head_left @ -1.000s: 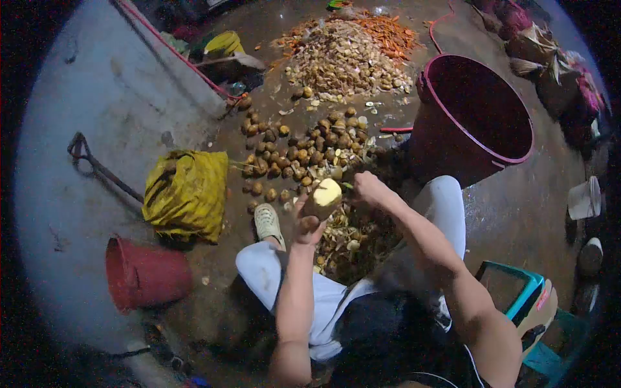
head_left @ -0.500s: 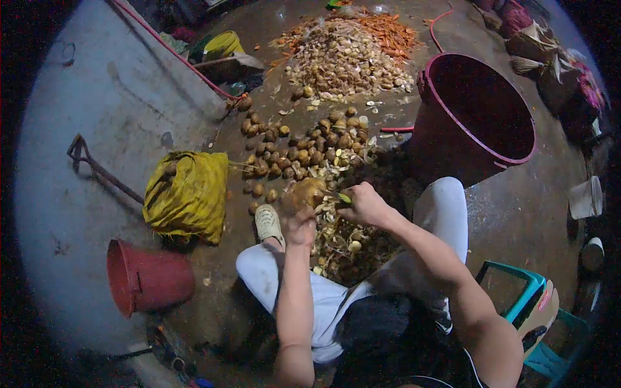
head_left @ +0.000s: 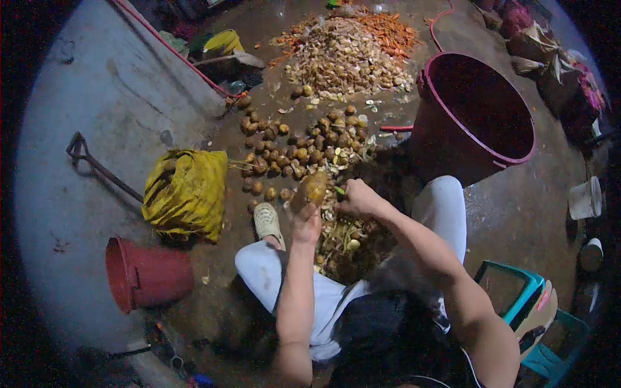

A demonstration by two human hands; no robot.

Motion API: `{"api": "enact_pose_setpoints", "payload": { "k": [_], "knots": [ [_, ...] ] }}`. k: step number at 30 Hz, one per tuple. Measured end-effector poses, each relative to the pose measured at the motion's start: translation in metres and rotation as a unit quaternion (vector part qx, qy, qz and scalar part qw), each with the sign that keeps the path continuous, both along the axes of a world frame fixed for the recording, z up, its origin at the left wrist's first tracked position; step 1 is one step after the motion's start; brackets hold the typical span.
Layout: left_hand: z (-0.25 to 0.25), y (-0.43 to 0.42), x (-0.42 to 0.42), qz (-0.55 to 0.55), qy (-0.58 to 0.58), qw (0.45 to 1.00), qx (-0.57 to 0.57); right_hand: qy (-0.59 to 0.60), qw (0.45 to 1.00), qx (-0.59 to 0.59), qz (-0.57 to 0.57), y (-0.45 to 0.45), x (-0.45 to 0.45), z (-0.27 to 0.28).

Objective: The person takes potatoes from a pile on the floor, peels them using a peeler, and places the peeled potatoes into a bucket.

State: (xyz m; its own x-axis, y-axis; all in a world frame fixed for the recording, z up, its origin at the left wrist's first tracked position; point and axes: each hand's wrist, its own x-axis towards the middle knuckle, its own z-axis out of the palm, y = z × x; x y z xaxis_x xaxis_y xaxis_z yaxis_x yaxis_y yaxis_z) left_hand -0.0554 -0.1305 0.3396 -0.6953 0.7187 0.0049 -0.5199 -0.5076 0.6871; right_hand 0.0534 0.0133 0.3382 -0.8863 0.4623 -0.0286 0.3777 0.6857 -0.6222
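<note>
In my left hand (head_left: 305, 223) is a large yellow-brown potato (head_left: 314, 188), gripped from below and tilted upward. Close to its right side, my right hand (head_left: 359, 198) is closed around a small tool with a green part (head_left: 339, 191) showing; its blade is too small to make out. Peelings and pale cut pieces (head_left: 353, 244) lie on the floor beneath both hands. Beyond them spreads a loose group of brown unpeeled potatoes (head_left: 315, 155).
Ahead are heaps of pale peelings (head_left: 349, 58) and orange scraps (head_left: 394, 35). A big dark-red tub (head_left: 430, 123) stands right. At left are a yellow sack (head_left: 184, 197), a red bucket (head_left: 158, 277) and a long-handled tool (head_left: 107, 174). A teal stool (head_left: 527, 284) sits lower right.
The potato has turned more upright in my left hand. My right hand has shifted slightly left and up with the green tool.
</note>
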Motion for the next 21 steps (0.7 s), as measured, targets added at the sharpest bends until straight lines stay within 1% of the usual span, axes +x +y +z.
{"api": "enact_pose_setpoints", "payload": {
  "k": [1,2,3,4,5,6,7,9,10,11,12,13,14,15,17,18,19,20,21],
  "knots": [
    [0.005,-0.003,-0.001,-0.022,0.019,0.999,0.025,-0.014,0.998,-0.014,0.053,0.002,-0.002,-0.003],
    [0.009,-0.004,-0.004,-0.045,0.039,0.997,0.050,0.066,0.992,0.110,0.004,-0.008,0.006,0.002],
    [0.007,-0.001,-0.009,-0.046,0.042,0.997,0.052,0.069,0.991,0.112,0.003,0.002,0.002,-0.001],
    [0.001,0.000,-0.011,-0.051,0.032,0.996,0.062,0.006,0.998,0.052,0.027,0.012,-0.001,-0.007],
    [0.001,-0.005,-0.004,-0.057,0.018,0.996,0.067,-0.035,0.997,0.047,0.049,0.017,-0.001,-0.011],
    [0.004,-0.011,0.002,-0.059,0.018,0.997,0.036,-0.077,0.993,0.043,0.073,0.021,-0.002,-0.013],
    [0.010,-0.006,-0.001,-0.066,0.026,0.997,0.043,-0.117,0.988,0.039,0.097,0.025,-0.002,-0.012],
    [0.028,-0.008,0.002,-0.085,0.028,0.988,0.126,-0.044,0.997,-0.043,0.035,0.010,-0.001,-0.008],
    [0.038,-0.008,-0.001,-0.092,0.051,0.985,0.136,-0.018,0.999,0.005,0.037,0.006,0.002,-0.004],
    [0.028,-0.009,-0.009,-0.086,0.049,0.986,0.134,-0.021,0.999,0.004,0.042,0.005,0.003,-0.001],
    [0.016,-0.014,-0.016,-0.072,-0.036,0.994,0.076,-0.086,0.995,-0.044,0.009,0.001,0.006,-0.003],
    [0.004,-0.016,-0.019,-0.060,-0.049,0.996,0.044,-0.147,0.985,-0.084,-0.025,0.003,0.007,-0.001],
    [0.002,-0.015,-0.019,-0.049,-0.062,0.997,0.012,-0.163,0.985,-0.048,-0.017,0.004,0.005,-0.001],
    [0.000,-0.013,-0.022,-0.079,-0.032,0.996,0.006,-0.162,0.986,-0.044,-0.015,0.007,0.006,-0.002],
    [0.000,-0.014,-0.021,-0.072,0.004,0.997,0.007,-0.193,0.979,-0.044,-0.050,0.007,0.013,-0.006],
    [0.003,-0.015,-0.023,-0.074,0.004,0.997,0.005,-0.193,0.979,-0.047,-0.051,0.008,0.013,-0.014],
    [0.007,-0.017,-0.027,-0.103,0.025,0.994,0.015,-0.112,0.992,-0.033,-0.054,0.008,0.013,-0.025],
    [0.011,-0.020,-0.027,-0.131,0.045,0.990,0.026,-0.033,0.998,-0.018,-0.057,0.006,0.013,-0.023],
    [0.016,-0.021,-0.025,-0.130,0.043,0.990,0.026,-0.035,0.998,-0.019,-0.057,0.008,0.013,-0.019]
  ]
}}
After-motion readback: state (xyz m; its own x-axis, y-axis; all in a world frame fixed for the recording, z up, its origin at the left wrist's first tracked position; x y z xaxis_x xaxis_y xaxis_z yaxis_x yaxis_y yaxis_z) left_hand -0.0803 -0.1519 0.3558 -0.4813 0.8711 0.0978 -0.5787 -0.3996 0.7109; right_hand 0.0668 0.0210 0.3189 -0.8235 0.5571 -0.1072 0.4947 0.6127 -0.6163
